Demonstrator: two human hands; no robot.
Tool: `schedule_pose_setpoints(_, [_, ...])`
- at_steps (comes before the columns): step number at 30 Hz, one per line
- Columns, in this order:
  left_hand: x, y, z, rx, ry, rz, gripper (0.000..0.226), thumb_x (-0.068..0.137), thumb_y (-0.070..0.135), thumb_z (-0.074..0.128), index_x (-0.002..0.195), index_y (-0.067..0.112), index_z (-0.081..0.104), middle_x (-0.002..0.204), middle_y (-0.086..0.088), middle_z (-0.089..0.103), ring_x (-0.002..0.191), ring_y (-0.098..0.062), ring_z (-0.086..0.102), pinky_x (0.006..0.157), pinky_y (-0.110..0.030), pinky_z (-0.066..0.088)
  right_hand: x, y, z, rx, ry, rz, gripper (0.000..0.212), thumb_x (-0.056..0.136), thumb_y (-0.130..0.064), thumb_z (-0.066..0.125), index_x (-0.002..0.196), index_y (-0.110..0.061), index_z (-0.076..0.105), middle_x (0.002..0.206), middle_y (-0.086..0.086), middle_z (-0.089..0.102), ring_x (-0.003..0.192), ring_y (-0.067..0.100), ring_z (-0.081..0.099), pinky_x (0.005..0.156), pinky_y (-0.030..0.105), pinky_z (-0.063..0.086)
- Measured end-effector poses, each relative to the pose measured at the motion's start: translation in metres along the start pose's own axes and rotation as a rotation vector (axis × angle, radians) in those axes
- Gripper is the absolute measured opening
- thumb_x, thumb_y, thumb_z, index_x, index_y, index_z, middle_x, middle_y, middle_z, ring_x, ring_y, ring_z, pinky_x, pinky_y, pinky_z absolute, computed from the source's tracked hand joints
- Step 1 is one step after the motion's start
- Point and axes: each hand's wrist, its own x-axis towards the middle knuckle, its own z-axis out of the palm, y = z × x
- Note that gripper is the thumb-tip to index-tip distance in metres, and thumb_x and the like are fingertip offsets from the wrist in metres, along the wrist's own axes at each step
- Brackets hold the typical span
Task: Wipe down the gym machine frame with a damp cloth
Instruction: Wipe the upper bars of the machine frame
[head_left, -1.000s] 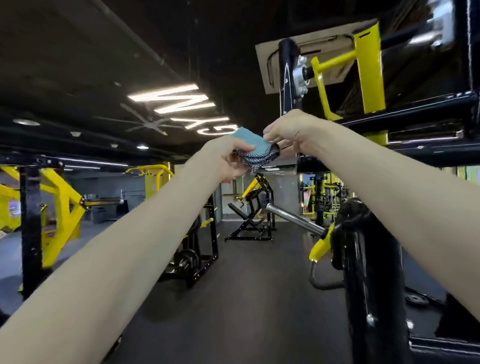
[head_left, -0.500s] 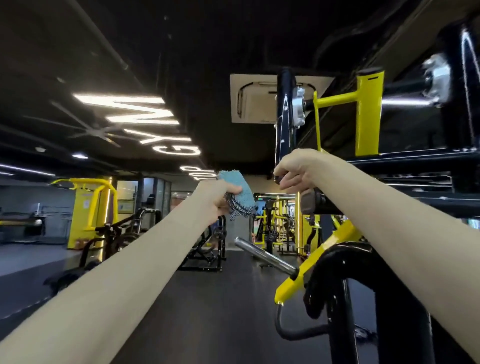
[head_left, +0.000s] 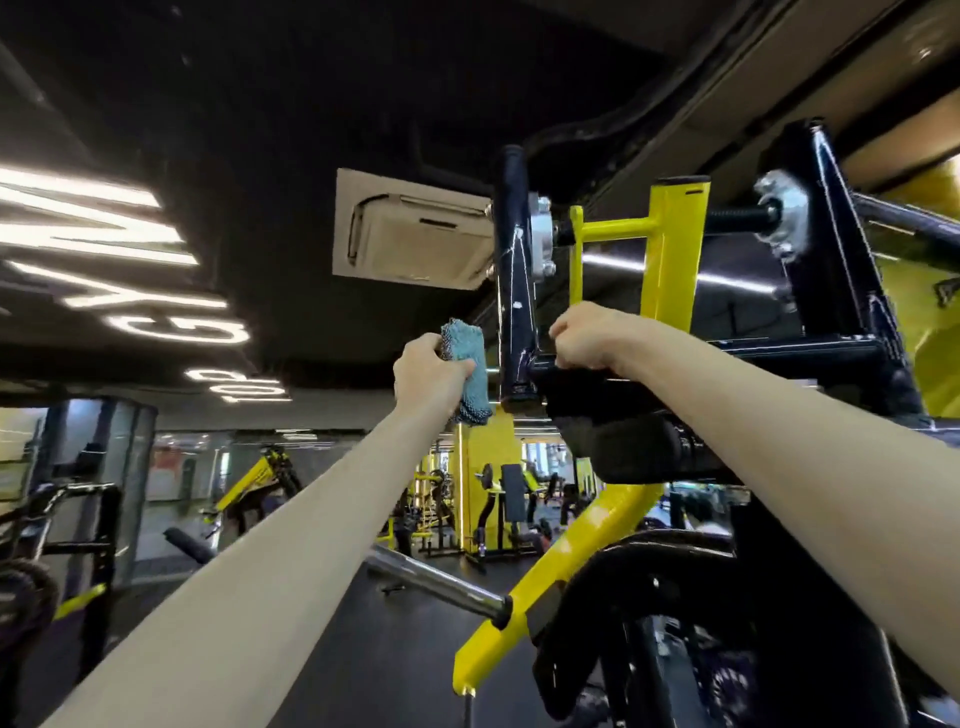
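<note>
I see left hand (head_left: 434, 371) gripping cloth (head_left: 467, 361) just left of black upright (head_left: 511, 291), right hand (head_left: 587, 338) curled at crossbar (head_left: 810, 347) — hold unclear, chrome bar (head_left: 436, 579) near, cloth closer to upright than before

1. The left hand (head_left: 430, 375) covers the near side of the cloth (head_left: 466, 344).
2. The fingertips of the right hand (head_left: 587, 338) curl out of sight; if they grip the black frame (head_left: 511, 291), I cannot tell.
3. The right edge cuts off the black frame.
4. The far machines (head_left: 501, 512) are blurred.

A gym: a black-and-yellow machine frame (head_left: 514, 291) up close, more weight machines (head_left: 506, 512) beyond on dark flooring (head_left: 395, 654).
</note>
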Motion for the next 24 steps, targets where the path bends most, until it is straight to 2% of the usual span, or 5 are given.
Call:
schedule_pose_setpoints(5, [0.034, -0.002, 0.015, 0.266, 0.08, 0.482, 0.026, 0.091, 0.016, 0.057, 0.116, 0.015, 0.062, 0.106, -0.008, 0.061, 0.097, -0.027, 0.057, 0.078, -0.038, 0.047, 0.026, -0.01, 0.019, -0.13, 0.084, 0.021, 0.037, 0.09, -0.002, 0.051, 0.127, 0.003, 0.055, 0.124, 0.018, 0.059, 0.115, 0.034, 0.055, 0.092, 0.035, 0.047])
schedule_pose_setpoints(9, [0.038, -0.013, 0.029, 0.311, -0.064, 0.736, 0.041, 0.089, 0.006, 0.052, 0.125, 0.022, 0.063, 0.1, -0.006, 0.049, 0.089, -0.024, 0.051, 0.066, -0.038, 0.045, 0.041, -0.012, 0.033, -0.203, 0.17, 0.053, 0.025, 0.092, -0.004, 0.049, 0.115, 0.001, 0.057, 0.1, 0.012, 0.057, 0.093, 0.025, 0.055, 0.072, 0.027, 0.039])
schedule_pose_setpoints(13, [0.04, -0.035, 0.037, 0.312, -0.1, 0.984, 0.037, 0.084, 0.0, 0.057, 0.118, 0.012, 0.067, 0.09, -0.009, 0.043, 0.079, -0.027, 0.048, 0.05, -0.04, 0.046, 0.045, -0.007, 0.033, -0.288, 0.166, 0.102, 0.024, 0.094, -0.008, 0.049, 0.116, 0.0, 0.056, 0.105, 0.014, 0.056, 0.09, 0.024, 0.051, 0.067, 0.027, 0.038])
schedule_pose_setpoints(20, [0.101, 0.01, 0.053, 0.16, -0.028, 0.865, 0.039, 0.088, -0.004, 0.049, 0.121, 0.009, 0.065, 0.092, -0.01, 0.044, 0.084, -0.024, 0.047, 0.069, -0.044, 0.046, 0.056, 0.002, 0.041, -0.418, 0.223, 0.109, 0.038, 0.089, -0.003, 0.046, 0.126, 0.0, 0.055, 0.13, 0.021, 0.054, 0.123, 0.034, 0.048, 0.098, 0.036, 0.046])
schedule_pose_setpoints(24, [0.084, -0.011, 0.043, 0.274, -0.159, 1.148, 0.035, 0.083, -0.002, 0.045, 0.11, 0.0, 0.068, 0.088, -0.015, 0.05, 0.08, -0.029, 0.052, 0.063, -0.044, 0.051, 0.06, 0.004, 0.038, -0.432, 0.281, 0.068, 0.03, 0.09, -0.006, 0.049, 0.119, -0.001, 0.051, 0.121, 0.018, 0.056, 0.11, 0.033, 0.055, 0.087, 0.035, 0.047])
